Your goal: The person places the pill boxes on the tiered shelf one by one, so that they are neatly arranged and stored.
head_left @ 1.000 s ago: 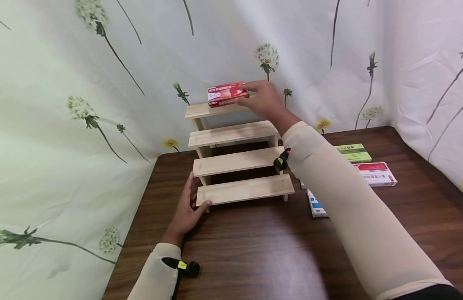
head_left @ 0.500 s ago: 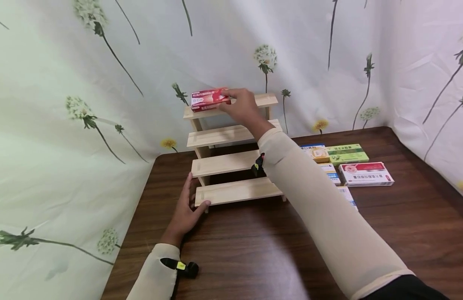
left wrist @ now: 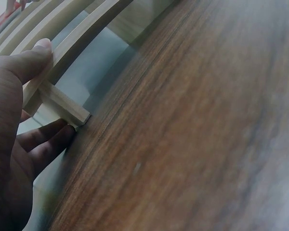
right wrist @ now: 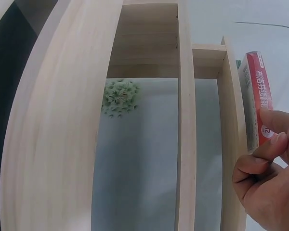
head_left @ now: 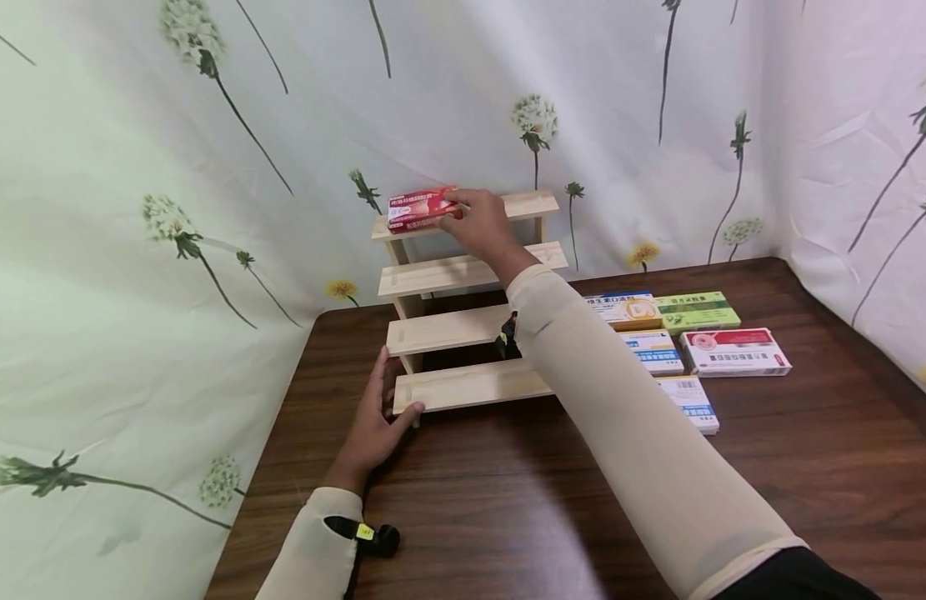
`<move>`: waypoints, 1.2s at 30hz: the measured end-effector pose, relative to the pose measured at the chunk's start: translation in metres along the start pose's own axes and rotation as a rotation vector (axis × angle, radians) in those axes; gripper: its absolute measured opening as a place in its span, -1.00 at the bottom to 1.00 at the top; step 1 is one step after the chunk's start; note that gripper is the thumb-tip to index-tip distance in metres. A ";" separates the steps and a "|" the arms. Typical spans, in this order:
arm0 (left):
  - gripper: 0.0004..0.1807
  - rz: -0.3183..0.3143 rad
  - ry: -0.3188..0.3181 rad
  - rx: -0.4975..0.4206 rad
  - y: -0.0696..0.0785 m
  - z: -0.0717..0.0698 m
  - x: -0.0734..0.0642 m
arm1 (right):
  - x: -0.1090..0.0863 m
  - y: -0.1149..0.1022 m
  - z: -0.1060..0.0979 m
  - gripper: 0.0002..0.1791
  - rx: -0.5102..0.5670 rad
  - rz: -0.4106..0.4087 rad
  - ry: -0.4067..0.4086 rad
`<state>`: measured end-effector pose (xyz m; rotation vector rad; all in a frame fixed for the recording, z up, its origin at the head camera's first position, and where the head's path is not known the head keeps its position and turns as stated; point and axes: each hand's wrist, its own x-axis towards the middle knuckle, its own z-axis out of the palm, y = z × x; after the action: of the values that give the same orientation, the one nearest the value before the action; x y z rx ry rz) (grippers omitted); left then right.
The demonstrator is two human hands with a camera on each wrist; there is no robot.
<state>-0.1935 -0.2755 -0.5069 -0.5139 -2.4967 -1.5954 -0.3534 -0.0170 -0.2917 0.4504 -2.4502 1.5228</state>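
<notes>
A stepped wooden display rack (head_left: 470, 386) with several tiers stands on the table against the patterned cloth. On the left part of its top tier lies a red medicine box (head_left: 421, 208), and my right hand (head_left: 485, 225) pinches the box's right end between thumb and fingers. The right wrist view has the same box (right wrist: 260, 86) flat along the top board. Down at the front left corner, my left hand (head_left: 368, 429) holds the end of the lowest tier. In the left wrist view its thumb presses on the board while other fingers reach behind the leg.
Right of the rack, partly behind my right sleeve, lie several medicine boxes: a green one (head_left: 698, 311), a white and red one (head_left: 735, 352), an orange and blue one (head_left: 626, 309) and white and blue ones (head_left: 691, 402). Cloth (head_left: 447, 100) hangs behind the dark wooden table (head_left: 463, 500).
My right hand has moved the red medicine box leftward and down onto the left end of the top tier. My left hand has stayed at the rack's front left corner.
</notes>
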 end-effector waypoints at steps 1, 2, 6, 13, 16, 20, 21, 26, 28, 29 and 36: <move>0.21 0.002 -0.001 -0.002 0.000 0.000 0.000 | 0.000 0.000 0.001 -0.45 -0.006 0.005 0.004; 0.21 0.004 -0.002 -0.004 0.000 0.000 0.000 | 0.001 0.000 0.002 -0.45 -0.011 0.008 0.009; 0.21 0.014 0.001 0.001 0.000 0.001 0.000 | 0.002 0.000 0.007 -0.43 -0.024 0.037 0.009; 0.22 0.022 -0.008 -0.005 0.000 0.001 -0.001 | 0.001 0.001 0.013 -0.42 -0.103 0.051 0.014; 0.22 0.016 -0.009 0.001 0.000 0.001 -0.001 | 0.002 0.001 0.013 -0.41 -0.144 0.054 0.011; 0.21 0.009 -0.006 0.008 0.000 0.000 -0.001 | 0.003 -0.002 0.012 -0.40 -0.188 0.058 0.003; 0.21 0.008 -0.003 0.009 0.000 0.000 -0.001 | 0.003 -0.002 0.012 -0.40 -0.191 0.058 0.001; 0.21 0.005 -0.002 0.005 0.001 0.000 -0.001 | 0.003 -0.001 0.012 -0.39 -0.176 0.030 0.008; 0.21 0.003 -0.005 0.003 0.001 0.000 -0.001 | 0.002 0.000 0.011 -0.37 -0.167 0.016 0.017; 0.21 0.003 -0.005 0.005 0.001 0.000 -0.001 | 0.002 0.001 0.011 -0.36 -0.167 0.009 0.022; 0.20 0.015 -0.003 0.007 0.000 0.000 -0.001 | -0.004 0.005 0.004 -0.31 -0.096 0.004 0.036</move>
<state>-0.1924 -0.2755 -0.5068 -0.5327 -2.4937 -1.5812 -0.3519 -0.0181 -0.2992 0.3964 -2.4851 1.3944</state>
